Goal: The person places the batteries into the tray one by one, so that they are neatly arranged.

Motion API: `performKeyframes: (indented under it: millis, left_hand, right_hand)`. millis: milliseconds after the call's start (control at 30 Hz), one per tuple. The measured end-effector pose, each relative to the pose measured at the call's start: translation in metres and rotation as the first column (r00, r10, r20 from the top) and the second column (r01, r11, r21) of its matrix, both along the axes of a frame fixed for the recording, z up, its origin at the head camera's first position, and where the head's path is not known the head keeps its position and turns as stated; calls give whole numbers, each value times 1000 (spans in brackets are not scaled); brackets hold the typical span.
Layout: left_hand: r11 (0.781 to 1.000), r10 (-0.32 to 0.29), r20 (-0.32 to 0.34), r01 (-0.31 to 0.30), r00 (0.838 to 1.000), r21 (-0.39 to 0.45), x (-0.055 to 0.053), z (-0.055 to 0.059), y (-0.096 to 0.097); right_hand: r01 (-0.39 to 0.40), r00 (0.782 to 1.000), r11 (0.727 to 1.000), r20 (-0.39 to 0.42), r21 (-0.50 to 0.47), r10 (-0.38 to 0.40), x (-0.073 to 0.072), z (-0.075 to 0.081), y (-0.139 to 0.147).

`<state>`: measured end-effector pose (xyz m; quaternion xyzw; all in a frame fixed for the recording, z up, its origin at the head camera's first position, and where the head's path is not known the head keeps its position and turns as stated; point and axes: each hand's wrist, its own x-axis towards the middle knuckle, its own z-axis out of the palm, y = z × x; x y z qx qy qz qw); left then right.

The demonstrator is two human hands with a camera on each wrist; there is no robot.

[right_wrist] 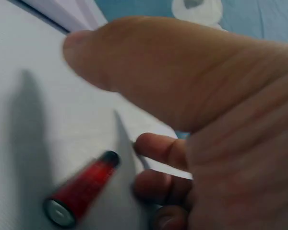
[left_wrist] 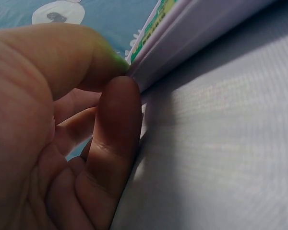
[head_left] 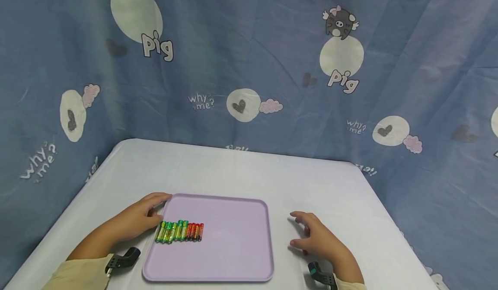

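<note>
On the lilac tray [head_left: 233, 238], several green-and-gold batteries [head_left: 171, 231] and several thinner red ones [head_left: 194, 232] lie side by side in a row at the left. My left hand [head_left: 136, 221] is at the tray's upper left edge. In the left wrist view, its thumb [left_wrist: 96, 60] and a bent finger [left_wrist: 120, 108] pinch the rim. To the right of the tray, my right hand [head_left: 317, 236] hovers over the table with curved, parted fingers and nothing between them. A red battery [right_wrist: 81, 189] shows blurred below that hand in the right wrist view; the head view hides it.
The white table [head_left: 249, 164] extends around the tray. Behind it and at the sides hangs a blue printed curtain [head_left: 249, 65]. Dark wrist straps [head_left: 123, 259] sit on both wrists.
</note>
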<state>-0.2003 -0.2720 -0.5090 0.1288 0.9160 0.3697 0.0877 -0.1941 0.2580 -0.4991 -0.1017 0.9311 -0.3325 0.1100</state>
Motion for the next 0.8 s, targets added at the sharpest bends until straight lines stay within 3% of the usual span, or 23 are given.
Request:
performKeyframes:
  millis: [300,800]
  left_hand:
    - [1000,10,14,-10,1000,-19,-1,1,1]
    - [1000,4,15,-4,1000,6,-1,0,1]
  right_hand:
    - [-87,995,995,43,49,85,6,7,15]
    - [-40,997,996,74,78,34,14,14,12]
